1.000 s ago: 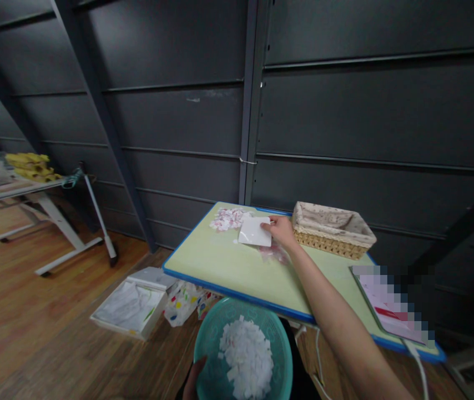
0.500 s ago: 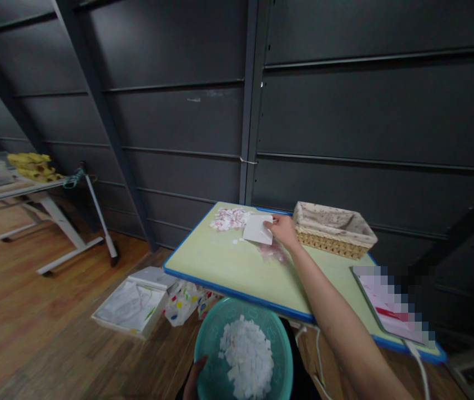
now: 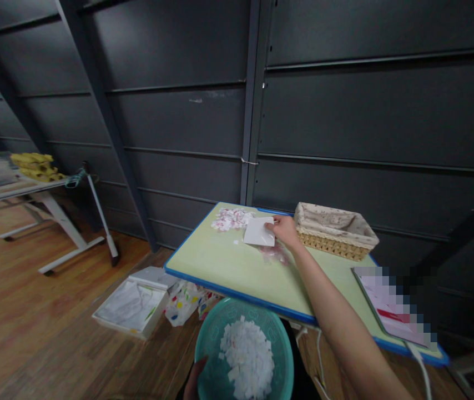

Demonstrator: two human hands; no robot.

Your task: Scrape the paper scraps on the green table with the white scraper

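My right hand (image 3: 283, 229) pinches a white square card (image 3: 260, 231) by its right edge, low over the pale green tabletop (image 3: 203, 253). At the card's left lies a heap of small white and reddish paper-like pieces (image 3: 229, 219). One loose white piece sits just left of the card, and a clear, pinkish plastic-looking bag (image 3: 273, 253) lies partly under the card and hand. My left hand (image 3: 196, 378) grips the left rim of a green plastic basin (image 3: 285, 355) below the table's front edge; its fingers are partly hidden. Inside the basin is a pile of white pieces (image 3: 247, 355).
A cloth-lined woven basket (image 3: 332, 244) stands at the table's back right, with a tablet-like device (image 3: 391, 311) and cable nearer me. On the floor are an open white box (image 3: 132, 303) and a dotted bag (image 3: 181, 303). A dark panelled wall (image 3: 187, 122) rises behind the table.
The card in my right hand lies slightly differently, and fewer loose white pieces show beside it. The left hand and basin hold nearly the same place.
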